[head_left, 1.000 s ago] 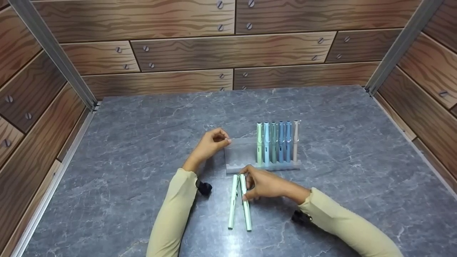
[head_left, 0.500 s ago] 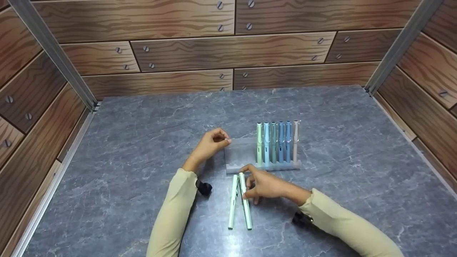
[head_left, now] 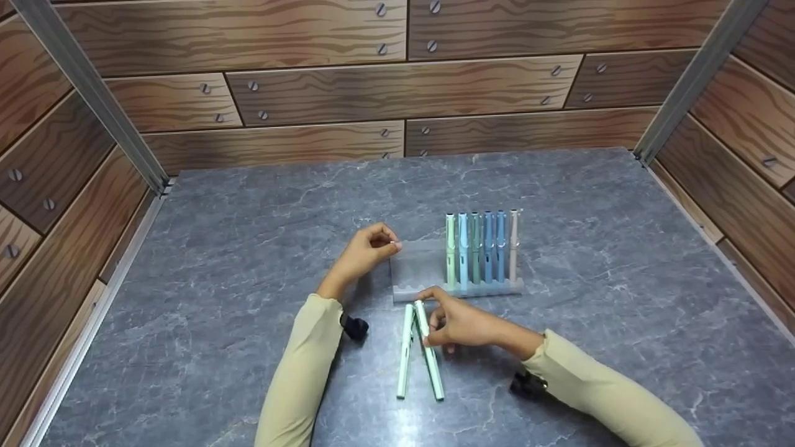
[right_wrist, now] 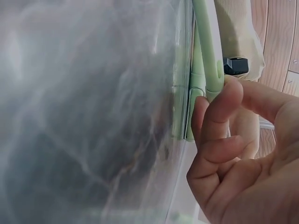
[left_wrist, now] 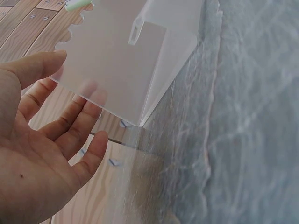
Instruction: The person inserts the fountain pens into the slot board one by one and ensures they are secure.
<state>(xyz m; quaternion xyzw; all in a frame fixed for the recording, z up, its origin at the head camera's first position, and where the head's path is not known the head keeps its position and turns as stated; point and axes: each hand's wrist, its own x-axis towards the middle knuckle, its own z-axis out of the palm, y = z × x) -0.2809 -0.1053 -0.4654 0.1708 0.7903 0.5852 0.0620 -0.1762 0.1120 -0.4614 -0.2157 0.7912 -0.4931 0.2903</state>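
Note:
My left hand (head_left: 362,254) pinches the upper left corner of a clear plastic pen stand (head_left: 419,264). In the left wrist view, its thumb and index finger meet at the notched edge of the frosted panel (left_wrist: 112,60), and the other fingers spread behind it. My right hand (head_left: 466,321) holds a pale green pen (head_left: 433,366) between thumb and fingers, in front of the stand. A second pale green pen (head_left: 404,357) lies on the table just left of it, their upper ends close together. The right wrist view shows the held pen (right_wrist: 209,42) angled above the other.
Several capped pens stand upright in the right part of the stand: light green (head_left: 451,248), light blue (head_left: 463,248), dark green (head_left: 476,248), blue (head_left: 495,248) and greyish (head_left: 514,248). Wood-patterned panels (head_left: 348,93) enclose the grey marbled table (head_left: 590,248).
The held pen's lower end has swung slightly right, and its upper end has shifted a little left. My left hand and the stand have stayed in place.

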